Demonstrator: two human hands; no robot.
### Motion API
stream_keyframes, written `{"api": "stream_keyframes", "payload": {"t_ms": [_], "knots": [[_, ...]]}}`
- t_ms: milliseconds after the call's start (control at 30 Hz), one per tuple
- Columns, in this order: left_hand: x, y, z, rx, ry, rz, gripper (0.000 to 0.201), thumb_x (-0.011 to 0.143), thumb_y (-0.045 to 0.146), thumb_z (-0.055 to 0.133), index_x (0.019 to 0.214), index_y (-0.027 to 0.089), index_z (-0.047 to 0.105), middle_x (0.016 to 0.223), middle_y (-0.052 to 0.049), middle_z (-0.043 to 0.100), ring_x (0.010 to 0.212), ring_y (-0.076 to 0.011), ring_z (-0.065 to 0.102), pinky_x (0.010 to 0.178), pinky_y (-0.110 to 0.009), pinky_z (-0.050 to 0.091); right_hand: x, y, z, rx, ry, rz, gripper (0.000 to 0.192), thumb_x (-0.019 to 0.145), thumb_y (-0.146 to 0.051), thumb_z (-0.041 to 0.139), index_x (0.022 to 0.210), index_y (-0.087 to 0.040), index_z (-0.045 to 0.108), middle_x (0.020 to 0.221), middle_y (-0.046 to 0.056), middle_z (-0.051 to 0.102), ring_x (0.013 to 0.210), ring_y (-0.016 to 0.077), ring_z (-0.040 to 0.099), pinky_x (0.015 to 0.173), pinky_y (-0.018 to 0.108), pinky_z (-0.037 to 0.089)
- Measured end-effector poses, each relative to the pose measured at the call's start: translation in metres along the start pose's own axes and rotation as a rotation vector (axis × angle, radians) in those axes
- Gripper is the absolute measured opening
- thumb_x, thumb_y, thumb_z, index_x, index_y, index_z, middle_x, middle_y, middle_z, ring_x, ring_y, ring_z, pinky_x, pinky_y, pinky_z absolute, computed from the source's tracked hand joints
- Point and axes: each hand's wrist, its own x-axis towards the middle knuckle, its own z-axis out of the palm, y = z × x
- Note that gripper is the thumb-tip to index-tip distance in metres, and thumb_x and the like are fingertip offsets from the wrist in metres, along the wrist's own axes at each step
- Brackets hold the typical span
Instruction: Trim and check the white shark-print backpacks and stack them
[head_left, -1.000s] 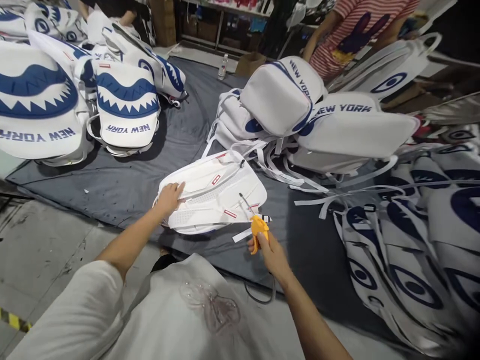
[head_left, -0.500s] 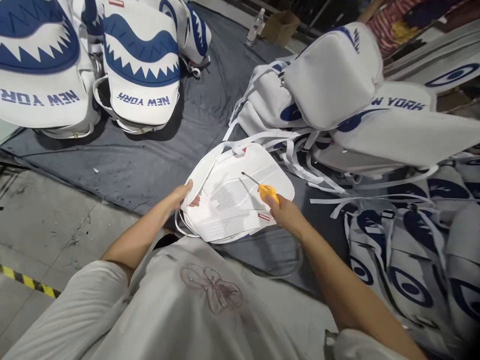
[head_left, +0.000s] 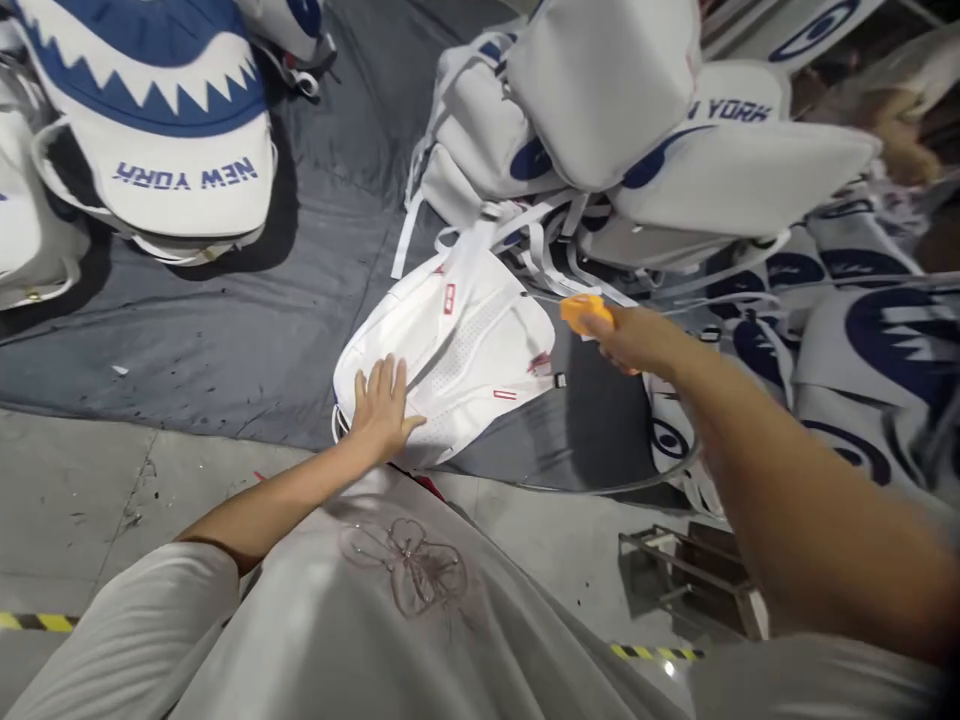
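A white backpack (head_left: 480, 340) lies on the dark cloth in front of me, its strap side with perforated padding and small red labels facing up. My left hand (head_left: 382, 410) rests on its near left part, fingers stretched out and spread. My right hand (head_left: 626, 338) is closed around an orange air blow gun (head_left: 583, 312), held just right of the backpack. The gun's thin nozzle points left, over the backpack's right edge. A pale hose (head_left: 615, 490) curves below my right forearm. Some of my right fingers are hidden.
White-and-blue backpacks (head_left: 180, 190) stand at the left. Many more (head_left: 600, 90) are heaped at the back right with loose straps. Dark cloth (head_left: 330, 240) covers the work surface. A stool (head_left: 694, 570) is on the floor; another person's arm (head_left: 900, 130) shows far right.
My left hand has gone from gripping the backpack's edge to lying flat on it. The backpack's strap side looks rearranged. My right hand has moved right with the air blow gun; the view has shifted.
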Motion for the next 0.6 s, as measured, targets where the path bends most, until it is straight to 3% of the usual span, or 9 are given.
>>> {"api": "stream_keyframes", "payload": {"t_ms": [67,100,167,233,300,400,500,600], "knots": [[-0.014,0.018,0.020,0.187,-0.033,0.271,0.087,0.085,0.047,0.071,0.157,0.019,0.031,0.165,-0.021,0.023,0.151,-0.0405,0.025,0.121,-0.060,0.017,-0.004,0.024,-0.006,-0.021,-0.132,0.039,0.045,0.104,-0.042,0.038,0.112,-0.005,0.063,0.058,0.002,0.057,0.043,0.0093,0.047,0.055,0.026,0.037],[-0.019,0.026,0.030,0.226,-0.088,0.335,0.090,0.082,0.049,0.073,0.156,0.019,0.033,0.166,-0.020,0.022,0.150,-0.0397,0.028,0.121,-0.058,0.021,-0.010,0.033,-0.007,0.008,-0.260,0.016,0.043,0.104,-0.043,0.040,0.110,-0.007,0.063,0.056,0.000,0.055,0.042,0.0101,0.047,0.054,0.026,0.037],[-0.020,0.037,0.049,0.262,-0.200,0.327,0.095,0.077,0.046,0.079,0.156,0.017,0.035,0.163,-0.022,0.027,0.144,-0.0400,0.037,0.114,-0.055,0.035,-0.026,0.048,-0.005,0.092,-0.428,-0.008,0.037,0.102,-0.043,0.043,0.108,-0.011,0.062,0.051,-0.003,0.051,0.040,0.0115,0.047,0.050,0.025,0.035],[-0.013,0.042,0.063,0.243,-0.235,0.234,0.089,0.078,0.034,0.078,0.154,0.013,0.037,0.156,-0.026,0.038,0.136,-0.0407,0.045,0.105,-0.053,0.044,-0.042,0.062,-0.003,0.119,-0.385,0.031,0.032,0.102,-0.041,0.043,0.107,-0.015,0.060,0.048,-0.005,0.048,0.038,0.0124,0.046,0.048,0.025,0.034],[0.000,0.042,0.070,0.102,-0.191,0.146,0.072,0.083,0.024,0.070,0.150,0.014,0.045,0.146,-0.024,0.051,0.131,-0.0392,0.050,0.102,-0.052,0.046,-0.053,0.079,-0.001,0.150,-0.395,0.056,0.031,0.101,-0.042,0.043,0.102,-0.016,0.059,0.048,-0.004,0.047,0.038,0.0129,0.045,0.048,0.026,0.034],[0.029,0.040,0.068,-0.411,-0.125,-0.142,0.045,0.093,0.031,0.058,0.135,0.016,0.060,0.129,-0.018,0.066,0.115,-0.0306,0.063,0.095,-0.044,0.053,-0.063,0.110,0.007,0.231,-0.475,0.021,0.033,0.099,-0.047,0.042,0.093,-0.019,0.058,0.049,-0.003,0.050,0.040,0.0136,0.046,0.048,0.027,0.036],[0.058,0.045,0.064,-0.824,-0.193,-0.484,0.049,0.102,0.046,0.034,0.129,0.012,0.057,0.102,-0.017,0.074,0.072,-0.0195,0.068,0.062,-0.031,0.055,-0.065,0.137,0.019,0.285,-0.410,0.031,0.031,0.098,-0.046,0.040,0.088,-0.020,0.055,0.049,-0.003,0.049,0.040,0.0137,0.046,0.047,0.027,0.037],[0.072,0.062,0.072,-0.971,-0.330,-0.628,0.054,0.104,0.045,0.024,0.130,0.008,0.052,0.084,-0.015,0.073,0.053,-0.0143,0.058,0.049,-0.025,0.045,-0.061,0.149,0.025,0.339,-0.512,-0.052,0.034,0.100,-0.048,0.040,0.092,-0.019,0.056,0.052,-0.003,0.050,0.042,0.0140,0.047,0.049,0.028,0.038]]}}
